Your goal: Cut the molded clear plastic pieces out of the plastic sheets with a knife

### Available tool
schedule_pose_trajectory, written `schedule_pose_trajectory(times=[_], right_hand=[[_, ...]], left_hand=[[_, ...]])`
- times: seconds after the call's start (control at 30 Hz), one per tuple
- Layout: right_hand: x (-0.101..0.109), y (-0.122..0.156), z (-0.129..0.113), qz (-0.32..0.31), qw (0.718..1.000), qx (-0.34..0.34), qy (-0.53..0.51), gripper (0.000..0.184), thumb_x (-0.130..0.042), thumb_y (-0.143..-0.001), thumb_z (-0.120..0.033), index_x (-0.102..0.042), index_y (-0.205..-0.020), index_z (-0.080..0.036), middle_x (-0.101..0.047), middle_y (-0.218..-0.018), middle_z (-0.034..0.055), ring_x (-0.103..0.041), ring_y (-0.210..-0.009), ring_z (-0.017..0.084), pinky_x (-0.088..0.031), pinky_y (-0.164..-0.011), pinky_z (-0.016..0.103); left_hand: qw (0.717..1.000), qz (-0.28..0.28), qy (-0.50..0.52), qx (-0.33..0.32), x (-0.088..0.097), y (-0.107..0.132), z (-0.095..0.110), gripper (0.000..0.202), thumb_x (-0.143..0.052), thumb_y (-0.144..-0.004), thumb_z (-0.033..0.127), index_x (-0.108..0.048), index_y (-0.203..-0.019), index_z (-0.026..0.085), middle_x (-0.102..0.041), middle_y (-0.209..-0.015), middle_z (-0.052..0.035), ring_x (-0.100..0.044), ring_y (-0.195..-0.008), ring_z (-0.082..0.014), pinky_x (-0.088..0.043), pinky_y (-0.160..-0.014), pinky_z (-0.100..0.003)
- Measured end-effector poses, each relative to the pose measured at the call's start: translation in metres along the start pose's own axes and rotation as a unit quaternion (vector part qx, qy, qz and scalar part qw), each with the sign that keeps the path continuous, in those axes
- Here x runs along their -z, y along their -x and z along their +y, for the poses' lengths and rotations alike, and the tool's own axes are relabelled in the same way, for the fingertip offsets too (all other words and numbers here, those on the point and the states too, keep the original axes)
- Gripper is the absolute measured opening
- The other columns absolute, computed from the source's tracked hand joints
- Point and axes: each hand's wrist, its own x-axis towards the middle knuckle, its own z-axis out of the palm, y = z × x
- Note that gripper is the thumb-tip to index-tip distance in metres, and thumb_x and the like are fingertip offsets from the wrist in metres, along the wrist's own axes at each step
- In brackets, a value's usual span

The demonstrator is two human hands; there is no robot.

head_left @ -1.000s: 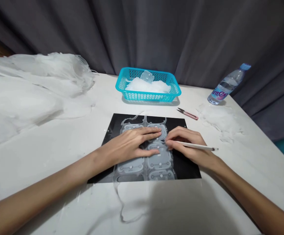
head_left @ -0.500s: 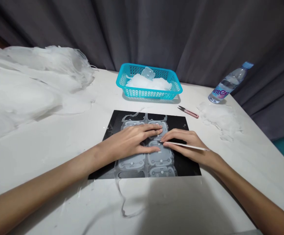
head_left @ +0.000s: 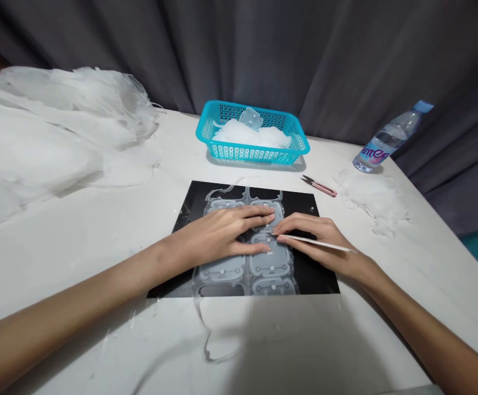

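Observation:
A translucent sheet of moulded rounded-rectangle pieces (head_left: 270, 262), probably silicone or soft plastic, lies on a black mat (head_left: 313, 280). My left hand (head_left: 226, 230) rests flat across the sheet, fingers stretched out and thumb apart. From the right, my right hand (head_left: 315, 236) pinches a thin white pen-like tool (head_left: 316, 241) whose tip meets the sheet near the seam between two pieces in the right column. What the tip looks like is too small to tell. A loose thin strip (head_left: 209, 343) of the same clear material trails off the mat's front edge.
Behind the mat stands a blue basket (head_left: 255, 155) holding white translucent pieces. Pink-handled thread snips (head_left: 320, 186) lie at its right, near clear scraps (head_left: 372, 200) and a water bottle (head_left: 381, 145). A big heap of translucent sheets (head_left: 57, 131) covers the table's left side.
The view has shifted slightly. Both hands keep nearly the same place on the sheet, and the tool's tip stays close to the same seam.

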Motion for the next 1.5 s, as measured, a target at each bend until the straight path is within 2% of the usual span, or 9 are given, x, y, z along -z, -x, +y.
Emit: schedule_pose_trajectory(times=[0.17, 0.33, 0.47, 0.6, 0.67, 0.83, 0.9, 1.2, 1.5], right_hand=[[-0.003, 0.001, -0.002, -0.009, 0.999, 0.023, 0.028, 0.013, -0.06, -0.106, -0.025, -0.071, -0.114, -0.024, -0.074, -0.115, 0.0045, -0.07, -0.113, 0.02, -0.055, -0.102, 0.033], [-0.005, 0.003, -0.001, -0.002, 0.994, 0.075, 0.074, 0.018, -0.055, -0.108, -0.022, -0.068, -0.121, -0.023, -0.074, -0.117, 0.0081, -0.07, -0.116, 0.022, -0.056, -0.102, 0.038], [0.02, 0.015, 0.001, 0.007, 0.99, 0.068, 0.124, 0.022, -0.057, -0.106, -0.02, -0.069, -0.125, -0.024, -0.076, -0.122, 0.0083, -0.072, -0.115, 0.024, -0.059, -0.1, 0.04], [0.046, 0.025, -0.006, 0.075, 0.985, -0.004, 0.155, 0.014, -0.067, -0.102, -0.028, -0.076, -0.113, -0.028, -0.079, -0.113, 0.0058, -0.077, -0.105, 0.026, -0.062, -0.093, 0.041], [0.042, 0.023, -0.011, 0.079, 0.988, -0.002, 0.131, 0.012, -0.068, -0.101, -0.029, -0.076, -0.11, -0.028, -0.079, -0.111, 0.0058, -0.076, -0.103, 0.026, -0.062, -0.093, 0.04], [0.008, 0.012, -0.01, 0.036, 0.997, 0.028, 0.068, 0.017, -0.058, -0.106, -0.028, -0.071, -0.117, -0.025, -0.076, -0.117, 0.0081, -0.074, -0.108, 0.023, -0.06, -0.096, 0.036], [0.001, 0.009, -0.005, 0.022, 0.998, 0.031, 0.054, 0.017, -0.057, -0.107, -0.028, -0.071, -0.117, -0.024, -0.075, -0.117, 0.0081, -0.073, -0.11, 0.023, -0.059, -0.097, 0.036], [0.003, 0.009, -0.002, 0.0, 0.999, 0.036, 0.039, 0.017, -0.057, -0.107, -0.028, -0.069, -0.118, -0.025, -0.074, -0.117, 0.0074, -0.072, -0.111, 0.022, -0.058, -0.098, 0.036], [0.003, 0.008, -0.004, -0.007, 0.997, 0.049, 0.058, 0.017, -0.055, -0.108, -0.027, -0.068, -0.119, -0.024, -0.074, -0.116, 0.0076, -0.071, -0.112, 0.022, -0.058, -0.099, 0.037]], left_hand=[[1.0, 0.004, 0.007, 0.0, -0.001, 0.0, -0.001, 0.064, -0.059, -0.101, 0.063, -0.058, -0.152, 0.024, -0.053, -0.162, -0.0066, -0.058, -0.143, -0.0284, -0.045, -0.121, -0.039], [1.0, 0.004, 0.004, 0.002, -0.002, 0.0, -0.001, 0.064, -0.059, -0.101, 0.063, -0.058, -0.152, 0.025, -0.052, -0.162, -0.0058, -0.058, -0.143, -0.0283, -0.045, -0.121, -0.038], [1.0, 0.001, 0.002, 0.005, 0.001, 0.0, 0.002, 0.064, -0.059, -0.101, 0.062, -0.056, -0.154, 0.025, -0.051, -0.163, -0.005, -0.057, -0.144, -0.0275, -0.044, -0.121, -0.037], [1.0, -0.007, -0.008, 0.001, 0.002, 0.0, 0.004, 0.065, -0.058, -0.102, 0.061, -0.055, -0.155, 0.024, -0.05, -0.164, -0.0054, -0.057, -0.144, -0.0265, -0.045, -0.12, -0.036], [1.0, -0.007, -0.004, -0.001, 0.002, 0.001, 0.004, 0.064, -0.059, -0.102, 0.06, -0.055, -0.155, 0.024, -0.049, -0.164, -0.0057, -0.057, -0.144, -0.0266, -0.045, -0.12, -0.036], [1.0, 0.006, 0.016, -0.001, 0.0, 0.001, 0.001, 0.062, -0.061, -0.101, 0.059, -0.056, -0.154, 0.027, -0.05, -0.164, -0.0048, -0.057, -0.144, -0.0273, -0.044, -0.121, -0.037], [1.0, 0.007, 0.015, 0.0, 0.0, 0.001, 0.0, 0.062, -0.061, -0.101, 0.06, -0.057, -0.153, 0.027, -0.05, -0.164, -0.0049, -0.058, -0.143, -0.0272, -0.045, -0.121, -0.037], [1.0, 0.006, 0.008, 0.0, 0.0, 0.0, 0.001, 0.063, -0.062, -0.101, 0.06, -0.058, -0.152, 0.024, -0.051, -0.163, -0.0063, -0.058, -0.143, -0.0275, -0.045, -0.121, -0.038], [1.0, 0.011, 0.016, 0.003, -0.001, 0.0, 0.0, 0.062, -0.061, -0.1, 0.061, -0.059, -0.151, 0.027, -0.053, -0.162, -0.0054, -0.059, -0.142, -0.0281, -0.045, -0.121, -0.039]])
